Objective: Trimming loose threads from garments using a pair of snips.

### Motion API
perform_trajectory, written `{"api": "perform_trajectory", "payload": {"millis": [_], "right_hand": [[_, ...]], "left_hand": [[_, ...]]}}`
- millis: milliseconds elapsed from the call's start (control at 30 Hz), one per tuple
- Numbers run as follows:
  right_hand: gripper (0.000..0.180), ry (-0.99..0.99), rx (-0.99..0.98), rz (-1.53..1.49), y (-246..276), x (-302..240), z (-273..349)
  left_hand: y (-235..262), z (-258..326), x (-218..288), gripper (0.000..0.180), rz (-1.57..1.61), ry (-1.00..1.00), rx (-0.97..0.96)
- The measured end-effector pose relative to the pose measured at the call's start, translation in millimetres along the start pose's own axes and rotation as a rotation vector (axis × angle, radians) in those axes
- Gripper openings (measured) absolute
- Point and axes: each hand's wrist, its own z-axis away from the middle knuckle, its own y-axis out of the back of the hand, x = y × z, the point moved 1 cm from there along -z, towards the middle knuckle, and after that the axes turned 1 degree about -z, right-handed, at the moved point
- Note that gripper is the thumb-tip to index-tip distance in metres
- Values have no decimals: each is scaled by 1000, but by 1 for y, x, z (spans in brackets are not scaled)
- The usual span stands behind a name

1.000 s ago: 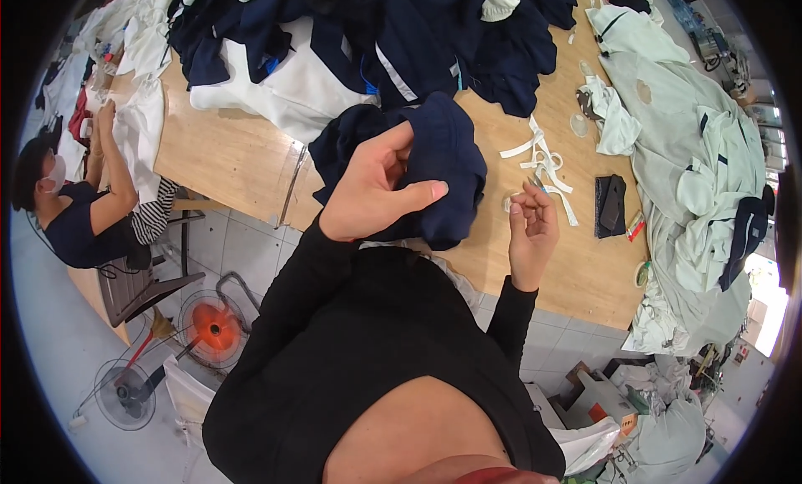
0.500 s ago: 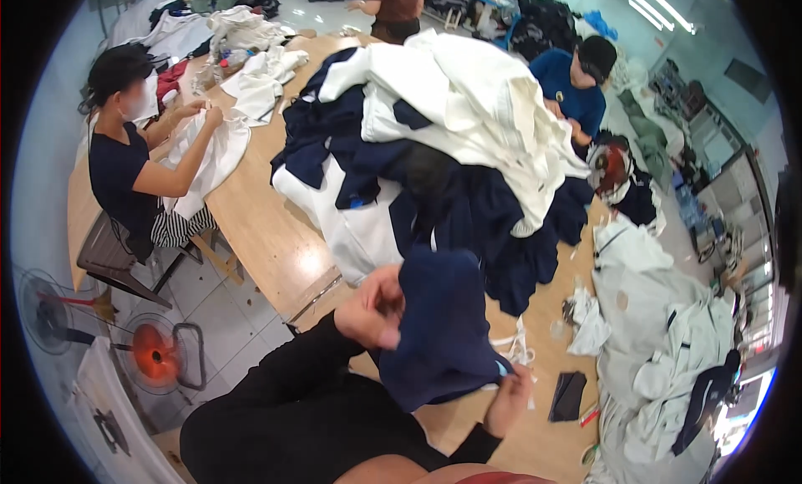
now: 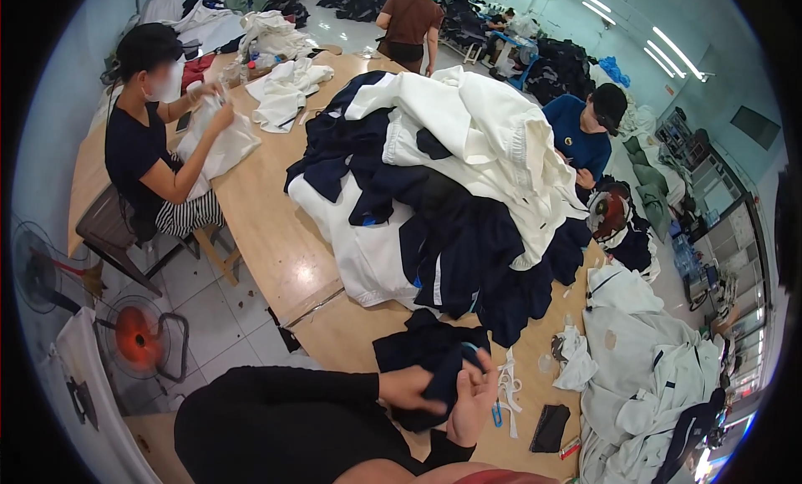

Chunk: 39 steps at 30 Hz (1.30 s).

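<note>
A dark navy garment (image 3: 415,338) is bunched at the near edge of the table, its kind hard to make out among the folds. My left hand (image 3: 409,389) grips it from the left, its fingers partly hidden by the cloth and slightly blurred. On the other side my right hand (image 3: 470,403) pinches a fold of the same garment, the upper fingers raised. A light blue edge shows on the cloth near the right fingertips. Just beyond lies a big heap of navy and white garments (image 3: 468,191).
White strips (image 3: 510,382), a dark folded piece (image 3: 550,428) and a small red tool (image 3: 570,448) lie right of my hands. Pale garments (image 3: 643,384) are piled farther right. People work at left and far right; another stands behind. A fan (image 3: 138,338) is at left.
The navy garment has come down from being held up and spread to lying bunched on the table. My hands have moved lower and closer together. The person at the back has turned away.
</note>
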Motion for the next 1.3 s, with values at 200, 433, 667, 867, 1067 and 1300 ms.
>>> {"api": "perform_trajectory", "payload": {"millis": [200, 433, 667, 867, 1067, 1300], "right_hand": [[51, 253, 27, 369, 9, -18, 4], [16, 197, 100, 208, 7, 4, 6], [9, 247, 148, 86, 2, 11, 7], [49, 170, -209, 230, 15, 21, 4], [49, 107, -182, 290, 19, 39, -1], [46, 225, -37, 795, 43, 100, -21]], "left_hand": [[35, -12, 7, 27, 749, 212, 417], [38, -11, 9, 53, -218, 166, 87], [62, -1, -3, 36, -107, 229, 99], [20, -1, -7, 45, 228, 17, 245], [64, 8, -51, 23, 326, 266, 397], [40, 17, -57, 64, -244, 276, 449]]}}
